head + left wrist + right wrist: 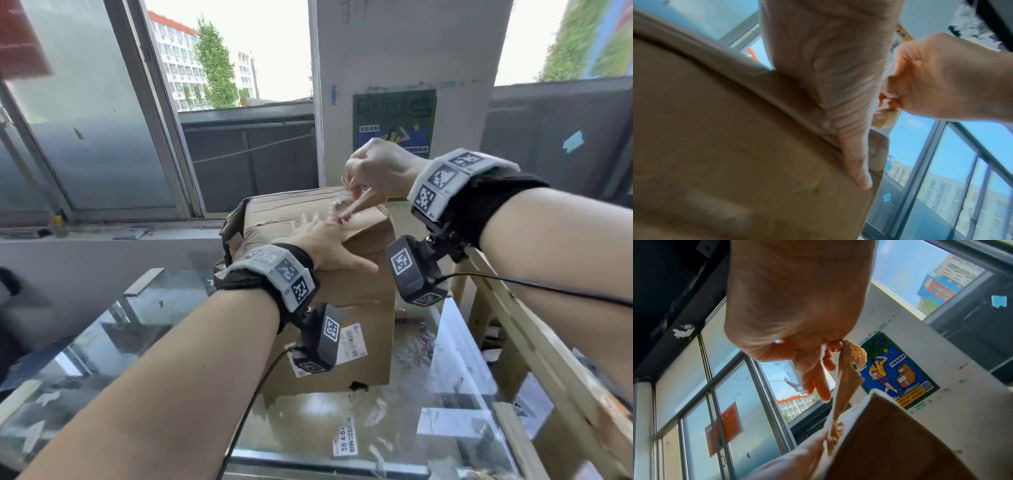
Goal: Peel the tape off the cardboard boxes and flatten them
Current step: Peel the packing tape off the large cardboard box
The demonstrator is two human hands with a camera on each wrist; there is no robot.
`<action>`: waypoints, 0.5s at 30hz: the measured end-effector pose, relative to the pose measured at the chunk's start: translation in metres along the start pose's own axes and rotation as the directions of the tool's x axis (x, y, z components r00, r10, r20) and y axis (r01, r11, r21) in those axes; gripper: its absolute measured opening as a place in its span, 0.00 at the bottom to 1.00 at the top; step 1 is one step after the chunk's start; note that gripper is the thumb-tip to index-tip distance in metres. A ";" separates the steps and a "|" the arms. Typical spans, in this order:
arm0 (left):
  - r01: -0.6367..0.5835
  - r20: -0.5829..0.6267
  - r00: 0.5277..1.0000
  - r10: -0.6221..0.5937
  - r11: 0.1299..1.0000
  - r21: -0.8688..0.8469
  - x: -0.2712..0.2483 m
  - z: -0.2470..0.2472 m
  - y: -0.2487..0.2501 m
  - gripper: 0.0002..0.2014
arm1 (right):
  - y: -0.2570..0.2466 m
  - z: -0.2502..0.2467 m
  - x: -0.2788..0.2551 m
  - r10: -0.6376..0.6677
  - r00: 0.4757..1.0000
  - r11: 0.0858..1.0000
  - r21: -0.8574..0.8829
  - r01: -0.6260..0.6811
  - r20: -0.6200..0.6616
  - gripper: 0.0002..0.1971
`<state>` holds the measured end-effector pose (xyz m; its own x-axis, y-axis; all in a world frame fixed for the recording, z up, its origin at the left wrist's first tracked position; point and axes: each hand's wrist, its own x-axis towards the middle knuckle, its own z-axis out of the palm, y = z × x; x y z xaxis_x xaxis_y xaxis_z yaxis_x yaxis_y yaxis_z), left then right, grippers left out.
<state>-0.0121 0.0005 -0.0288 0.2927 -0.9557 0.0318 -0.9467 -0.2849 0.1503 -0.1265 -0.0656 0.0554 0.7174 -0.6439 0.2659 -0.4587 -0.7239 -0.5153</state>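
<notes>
We note a glass-topped table (144, 329) bearing one worn cardboard box (359, 308) standing directly on the glass, with a white printed label (345, 442) lying flat near the front edge, well apart from the box.

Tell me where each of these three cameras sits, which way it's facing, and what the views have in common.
Head: worn on the head, looking forward and down at the cardboard box on the glass table; both forearms, the left hand and the right hand show.
Left wrist: under the left wrist, looking along the palm pressed flat on the box; the right hand appears beyond.
Right wrist: under the right wrist, looking up along the fingers pinching the tape strip.
Shared: head and right wrist both show the blue poster on the wall.
</notes>
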 end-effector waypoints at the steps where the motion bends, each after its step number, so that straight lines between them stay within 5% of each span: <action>1: 0.008 -0.008 1.000 -0.008 1.000 -0.006 0.000 0.002 -0.004 0.66 | 0.004 0.001 0.000 -0.010 1.000 0.997 -0.078 0.009 -0.003 0.17; 5: 0.013 -0.003 1.000 -0.013 0.999 0.046 -0.006 0.003 -0.004 0.64 | 0.011 0.001 -0.003 -0.050 0.998 0.904 -0.423 0.059 0.033 0.19; 8: 0.020 0.034 0.999 -0.023 0.997 0.069 -0.008 0.000 -0.001 0.58 | 0.020 0.001 -0.002 0.050 0.992 0.752 -0.658 0.037 0.113 0.16; 13: -0.007 0.100 0.995 -0.003 0.996 0.092 -0.017 -0.010 -0.007 0.54 | 0.030 -0.003 -0.003 0.243 0.966 0.577 -0.813 -0.075 0.084 0.38; 15: -0.013 0.116 0.993 0.000 0.995 0.103 -0.021 -0.018 -0.009 0.52 | 0.032 -0.004 -0.005 0.221 0.974 0.578 -0.811 -0.093 0.045 0.34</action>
<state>-0.0070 0.0245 -0.0133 0.2746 -0.9579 -0.0834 -0.9591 -0.2790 0.0470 -0.1464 -0.0862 0.0408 0.6214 -0.7760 0.1083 -0.7571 -0.5592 0.3378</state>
